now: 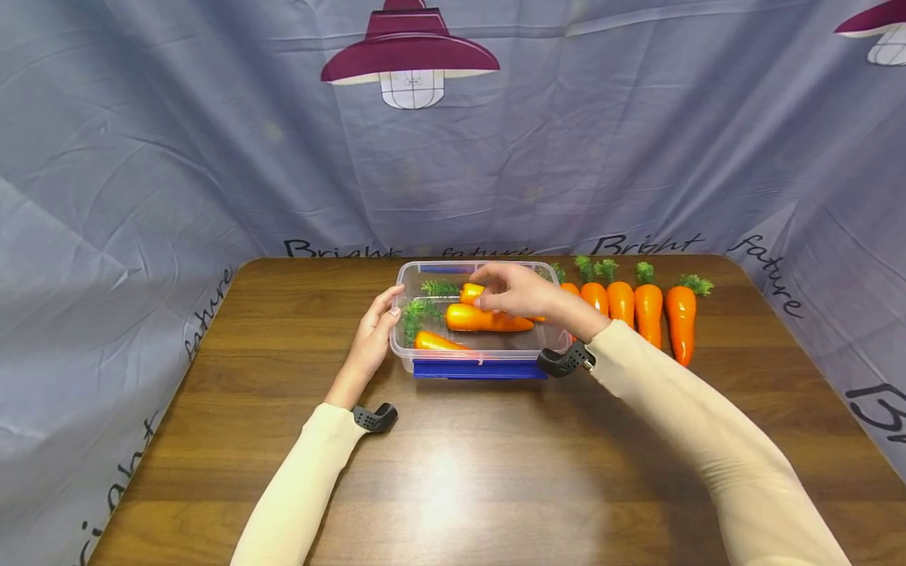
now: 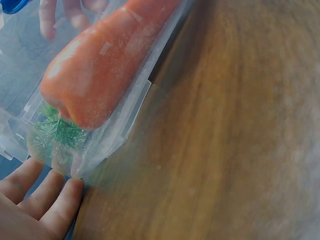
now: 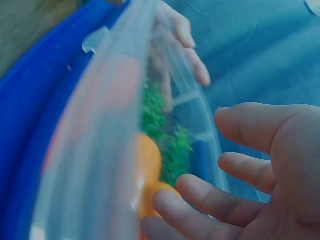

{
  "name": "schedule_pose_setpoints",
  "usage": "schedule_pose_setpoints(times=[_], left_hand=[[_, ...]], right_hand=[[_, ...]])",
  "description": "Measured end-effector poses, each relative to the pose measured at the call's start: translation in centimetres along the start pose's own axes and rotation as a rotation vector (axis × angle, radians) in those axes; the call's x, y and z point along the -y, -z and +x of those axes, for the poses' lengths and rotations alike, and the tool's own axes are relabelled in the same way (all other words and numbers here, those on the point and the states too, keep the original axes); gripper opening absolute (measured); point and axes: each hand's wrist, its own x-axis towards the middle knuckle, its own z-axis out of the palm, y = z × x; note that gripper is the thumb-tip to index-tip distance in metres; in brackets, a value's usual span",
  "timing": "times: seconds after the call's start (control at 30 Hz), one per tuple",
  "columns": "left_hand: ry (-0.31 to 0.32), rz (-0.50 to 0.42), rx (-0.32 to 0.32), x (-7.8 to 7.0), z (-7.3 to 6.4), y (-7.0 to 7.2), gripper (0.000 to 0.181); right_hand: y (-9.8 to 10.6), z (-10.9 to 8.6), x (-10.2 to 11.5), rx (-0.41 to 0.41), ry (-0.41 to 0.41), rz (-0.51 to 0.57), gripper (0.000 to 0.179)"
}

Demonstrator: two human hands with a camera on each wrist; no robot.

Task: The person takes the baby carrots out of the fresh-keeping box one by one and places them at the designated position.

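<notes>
A clear plastic container [image 1: 481, 355] with blue side clips holds three visible orange carrots with green tops. One carrot [image 1: 470, 317] lies across its middle, another carrot [image 1: 433, 340] along the near wall, and a third carrot [image 1: 469, 294] is partly under my right hand [image 1: 515, 289]. That hand reaches in over the carrots, its fingers loosely bent and spread apart in the right wrist view. At the container's left end, my left hand [image 1: 371, 334] touches the wall and rim with extended fingers. Its fingertips [image 2: 70, 187] meet the plastic below a carrot's green top [image 2: 60, 131].
Right of the container, several more carrots [image 1: 648, 310] lie side by side on the wooden table [image 1: 453, 472], tops away from me. The right forearm passes over their lower ends. A grey-blue curtain [image 1: 602, 157] hangs behind the table and along both sides.
</notes>
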Motion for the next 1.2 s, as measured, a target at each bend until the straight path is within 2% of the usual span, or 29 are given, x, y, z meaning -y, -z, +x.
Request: schedule_pose_setpoints(times=[0.17,0.27,0.33,0.5,0.63,0.8,1.2], left_hand=[[0.006,0.002,-0.005,0.0,0.0,-0.1,0.046],[0.013,0.001,-0.006,0.0,0.0,-0.1,0.046],[0.018,0.003,-0.005,0.1,0.1,-0.1,0.046],[0.027,0.007,0.0,0.1,0.1,0.1,0.047],[0.021,0.013,0.001,0.1,0.1,0.1,0.047],[0.01,0.019,-0.003,0.1,0.0,0.0,0.047],[0.006,0.018,-0.003,0.1,0.0,0.0,0.046]], right_hand=[[-2.0,1.1,0.4,0.077,0.026,-0.056,0.049],[-3.1,1.7,0.6,0.146,0.015,-0.033,0.05],[-3.7,2.2,0.7,0.182,0.037,-0.023,0.05],[-4.8,2.7,1.1,0.22,0.084,-0.089,0.05],[-5.4,2.8,1.4,0.27,0.074,-0.156,0.051],[-6.1,3.1,1.4,0.295,0.106,-0.246,0.05],[-6.1,3.4,1.4,0.358,0.122,-0.279,0.051]])
